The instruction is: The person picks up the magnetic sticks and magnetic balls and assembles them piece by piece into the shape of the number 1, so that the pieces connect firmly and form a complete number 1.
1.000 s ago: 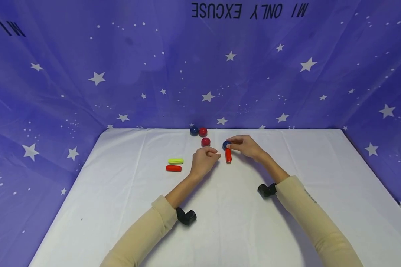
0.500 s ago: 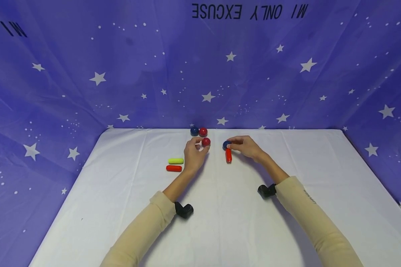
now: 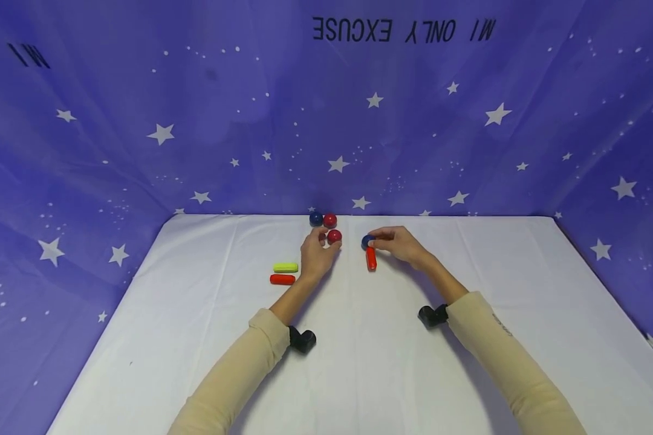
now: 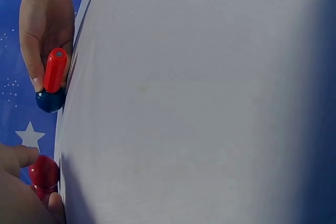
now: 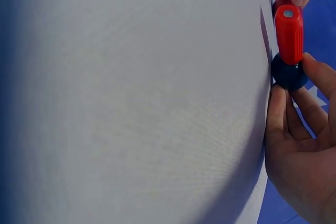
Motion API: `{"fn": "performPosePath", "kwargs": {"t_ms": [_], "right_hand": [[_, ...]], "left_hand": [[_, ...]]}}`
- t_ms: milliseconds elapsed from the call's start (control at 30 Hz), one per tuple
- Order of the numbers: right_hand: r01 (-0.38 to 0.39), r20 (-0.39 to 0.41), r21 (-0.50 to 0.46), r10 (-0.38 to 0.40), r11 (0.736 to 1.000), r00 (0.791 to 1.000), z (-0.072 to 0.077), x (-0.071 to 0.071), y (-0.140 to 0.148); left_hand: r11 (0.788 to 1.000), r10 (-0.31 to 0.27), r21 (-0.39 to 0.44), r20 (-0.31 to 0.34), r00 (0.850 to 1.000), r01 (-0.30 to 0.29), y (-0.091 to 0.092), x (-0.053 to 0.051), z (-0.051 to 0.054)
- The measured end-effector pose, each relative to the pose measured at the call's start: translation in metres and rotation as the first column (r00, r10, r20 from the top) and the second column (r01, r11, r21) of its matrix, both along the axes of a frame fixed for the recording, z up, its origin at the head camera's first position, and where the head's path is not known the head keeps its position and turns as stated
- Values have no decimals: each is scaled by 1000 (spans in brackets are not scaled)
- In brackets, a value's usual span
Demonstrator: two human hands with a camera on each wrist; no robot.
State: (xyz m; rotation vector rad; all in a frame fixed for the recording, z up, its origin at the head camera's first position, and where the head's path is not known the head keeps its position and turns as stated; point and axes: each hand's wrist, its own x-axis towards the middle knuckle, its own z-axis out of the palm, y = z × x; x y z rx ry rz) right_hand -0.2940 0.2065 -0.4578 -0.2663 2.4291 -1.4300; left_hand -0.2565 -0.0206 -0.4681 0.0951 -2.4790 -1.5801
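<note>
In the head view my right hand (image 3: 405,246) pinches a dark blue ball (image 3: 367,241). A red stick (image 3: 371,259) joins that ball and points toward the near side; its end shows a small grey disc in the right wrist view, where the stick (image 5: 290,35) meets the blue ball (image 5: 289,74). Around the nearer red ball (image 3: 334,236) lie the thumb and fingers of my left hand (image 3: 317,255). The left wrist view shows my left thumb and a fingertip at the red ball (image 4: 44,171).
A second blue ball (image 3: 316,219) and another red ball (image 3: 330,220) sit side by side at the table's back edge. Left of my left hand lie a yellow-green stick (image 3: 285,267) and a red stick (image 3: 282,279). A purple starred cloth (image 3: 337,121) hangs behind.
My left hand has moved left and back from beside the held red stick, and its fingers have come round the nearer red ball. My right hand keeps its pinch; the head view has tilted slightly.
</note>
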Motion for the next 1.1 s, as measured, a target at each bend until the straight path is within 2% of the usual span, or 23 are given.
{"fn": "performPosePath", "kwargs": {"t_ms": [267,633,900,1100], "right_hand": [[-13,-24,7,13,1000,1000,-3,3,-1],[0,-22,-1,0,1000,1000,0,2,-1],[5,-19,4,-5,1000,1000,1,1,-1],[1,-8,0,-1,1000,1000,1,-1,-1]], "left_hand": [[998,15,-58,31,999,-13,3,-2,-2],[990,8,-140,33,999,-3,4,-7,-2],[998,-7,-55,21,1000,8,2,-2,2],[999,-27,-36,10,1000,27,4,5,4]]}}
